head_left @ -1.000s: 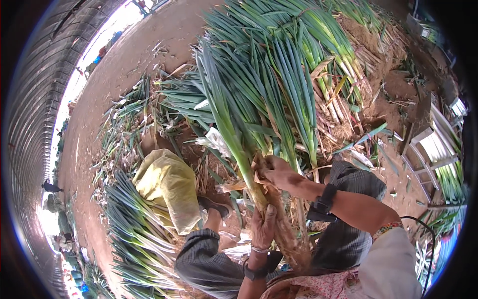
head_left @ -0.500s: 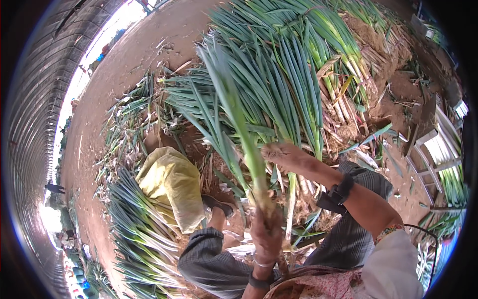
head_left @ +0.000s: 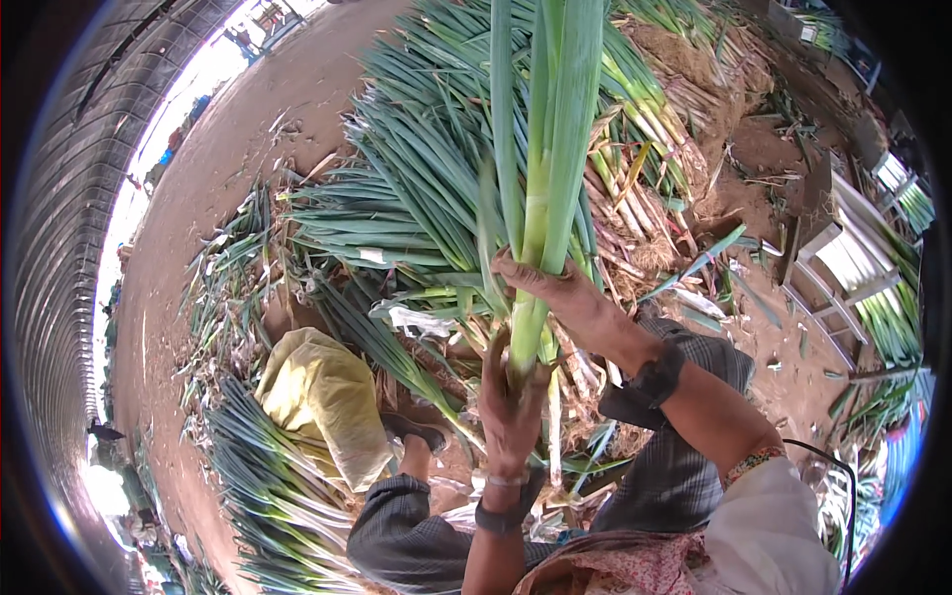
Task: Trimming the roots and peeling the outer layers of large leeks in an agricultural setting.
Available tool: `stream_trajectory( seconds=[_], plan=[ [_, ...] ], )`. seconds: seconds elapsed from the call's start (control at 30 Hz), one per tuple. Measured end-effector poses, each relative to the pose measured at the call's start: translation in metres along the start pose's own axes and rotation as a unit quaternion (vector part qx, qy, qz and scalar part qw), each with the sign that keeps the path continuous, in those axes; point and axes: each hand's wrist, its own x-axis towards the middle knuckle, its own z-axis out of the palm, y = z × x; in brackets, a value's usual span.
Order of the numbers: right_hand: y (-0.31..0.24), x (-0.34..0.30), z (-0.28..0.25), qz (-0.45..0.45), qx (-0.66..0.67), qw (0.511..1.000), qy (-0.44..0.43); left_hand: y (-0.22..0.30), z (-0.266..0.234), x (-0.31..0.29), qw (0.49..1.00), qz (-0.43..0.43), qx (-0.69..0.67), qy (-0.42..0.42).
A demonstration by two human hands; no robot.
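Between my legs I hold a thick green onion (head_left: pixel 536 213) upright, its broad leaves running past the top edge of the view. My left hand (head_left: pixel 510 412) is closed round its lower stalk, hiding the root end. Just above, my right hand (head_left: pixel 575 305) grips the stalk with the thumb laid across the front. A narrow leaf hangs along the left side of the stalk, slightly blurred. Behind it lies a big heap of green onions (head_left: pixel 426 188), leaves toward the far left and roots toward the right.
A yellow sack (head_left: pixel 322 402) covers part of a row of cleaned green onions (head_left: pixel 263 476) at the left. Leaf trimmings (head_left: pixel 233 268) litter the soil beyond. On the right stands a metal frame (head_left: pixel 828 273) with white-stalked onions beside it. A loose stalk (head_left: pixel 397 362) lies near my left foot.
My right hand has moved from beside the stalk onto it and closed. The green onion has risen and come closer, from leaning left to upright. My left hand has also moved up.
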Motion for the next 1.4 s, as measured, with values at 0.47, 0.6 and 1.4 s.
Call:
stream_trajectory(
  seconds=[0.47, 0.6, 1.4],
  plan=[
    [-0.027, -0.005, -0.032, -0.083, 0.025, 0.996, -0.006, -0.036, 0.026, -0.041, 0.991, -0.025, -0.118, -0.052],
    [-0.036, -0.002, -0.045, -0.084, 0.059, 0.994, 0.035, -0.117, -0.003, -0.092, 0.893, -0.042, 0.326, -0.309],
    [-0.046, 0.000, -0.023, -0.159, 0.102, 0.971, 0.144, 0.039, 0.029, 0.005, 0.898, 0.015, -0.421, 0.128]
  ],
)
